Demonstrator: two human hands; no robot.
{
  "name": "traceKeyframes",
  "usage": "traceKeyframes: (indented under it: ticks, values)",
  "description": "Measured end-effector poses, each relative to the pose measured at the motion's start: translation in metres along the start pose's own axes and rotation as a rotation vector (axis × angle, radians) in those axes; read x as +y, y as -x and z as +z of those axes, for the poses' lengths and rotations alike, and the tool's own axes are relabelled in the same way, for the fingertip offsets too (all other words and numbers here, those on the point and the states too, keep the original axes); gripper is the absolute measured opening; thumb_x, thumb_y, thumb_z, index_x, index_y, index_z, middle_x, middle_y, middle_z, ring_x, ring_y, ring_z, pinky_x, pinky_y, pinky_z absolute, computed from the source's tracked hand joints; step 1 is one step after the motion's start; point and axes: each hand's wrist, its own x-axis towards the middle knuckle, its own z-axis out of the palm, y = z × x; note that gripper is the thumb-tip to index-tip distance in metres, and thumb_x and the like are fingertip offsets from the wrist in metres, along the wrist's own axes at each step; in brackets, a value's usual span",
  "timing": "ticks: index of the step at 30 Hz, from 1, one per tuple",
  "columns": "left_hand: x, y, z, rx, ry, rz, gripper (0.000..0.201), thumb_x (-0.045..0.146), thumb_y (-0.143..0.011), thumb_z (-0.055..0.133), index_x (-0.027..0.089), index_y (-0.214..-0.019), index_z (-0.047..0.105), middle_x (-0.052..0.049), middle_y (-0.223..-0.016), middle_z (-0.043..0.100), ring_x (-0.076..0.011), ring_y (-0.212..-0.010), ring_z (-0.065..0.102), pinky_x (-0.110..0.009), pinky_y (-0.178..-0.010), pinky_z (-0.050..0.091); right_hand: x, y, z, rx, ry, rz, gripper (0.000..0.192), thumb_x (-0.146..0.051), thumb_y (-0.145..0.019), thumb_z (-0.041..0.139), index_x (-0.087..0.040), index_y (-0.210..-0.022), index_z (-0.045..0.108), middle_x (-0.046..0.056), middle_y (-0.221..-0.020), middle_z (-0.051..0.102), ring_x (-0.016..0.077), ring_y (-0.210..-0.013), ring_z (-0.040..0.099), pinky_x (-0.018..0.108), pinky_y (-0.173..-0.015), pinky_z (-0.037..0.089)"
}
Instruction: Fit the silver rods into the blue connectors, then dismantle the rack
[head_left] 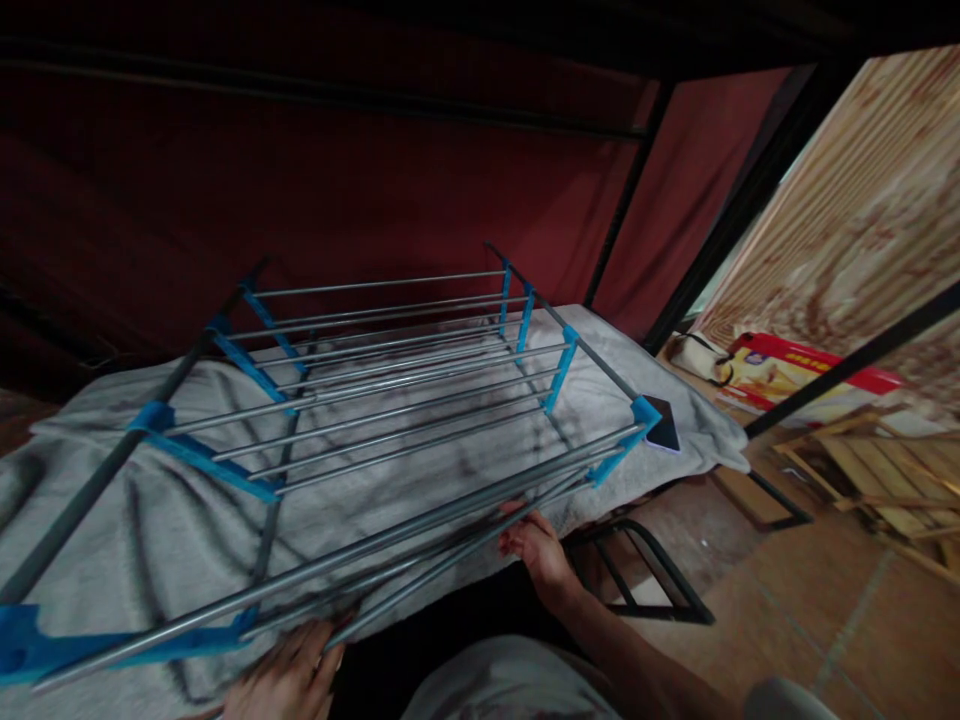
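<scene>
A folding drying rack point(390, 400) of grey metal rods and blue plastic joints lies flat over a grey blanket point(150, 530) on a bed. My left hand point(289, 675) rests at the rack's near edge by the lower left rods, its fingers curled against them. At the near right, my right hand point(536, 550) has its fingers wrapped around the front rods. A dark phone point(664, 425) lies on the blanket beside the rack's right blue corner.
A dark red wall runs behind the bed, with black metal bars of an upper frame overhead. On the tiled floor to the right are a black wire frame point(645, 580), a red and white package point(795, 385) and wooden slats point(877, 470).
</scene>
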Motion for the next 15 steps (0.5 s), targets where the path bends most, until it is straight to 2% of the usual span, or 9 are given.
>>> traceKeyframes:
  ticks: [4,11,15]
  values:
    - [0.005,-0.014,0.000,0.001,0.038,0.003,0.038,0.043,-0.096,0.039,0.026,-0.092,0.072,-0.004,-0.088,0.078,-0.0205,-0.074,0.072,-0.028,-0.067,0.052,-0.008,-0.002,-0.004,0.012,-0.031,-0.015,0.025,-0.038,-0.073,0.073,-0.021,-0.092,0.072,0.001,-0.070,0.065,0.0163,-0.065,0.062,0.029,-0.061,0.049]
    - [0.018,-0.036,-0.001,0.089,-0.065,0.121,0.051,0.041,-0.102,0.028,0.020,-0.090,0.074,-0.007,-0.087,0.078,-0.0206,-0.075,0.074,-0.029,-0.067,0.053,-0.018,-0.005,-0.011,0.107,-0.028,-0.018,0.031,-0.042,-0.068,0.078,-0.019,-0.086,0.069,0.000,-0.065,0.063,0.0152,-0.061,0.060,0.028,-0.059,0.049]
    - [0.021,-0.043,-0.001,0.029,-0.041,0.088,0.052,0.043,-0.102,0.029,0.020,-0.091,0.074,-0.007,-0.091,0.078,-0.0213,-0.080,0.074,-0.030,-0.069,0.054,-0.021,-0.006,-0.013,0.124,-0.029,-0.022,0.031,-0.042,-0.070,0.078,-0.019,-0.087,0.068,0.000,-0.065,0.063,0.0145,-0.062,0.060,0.027,-0.060,0.050]
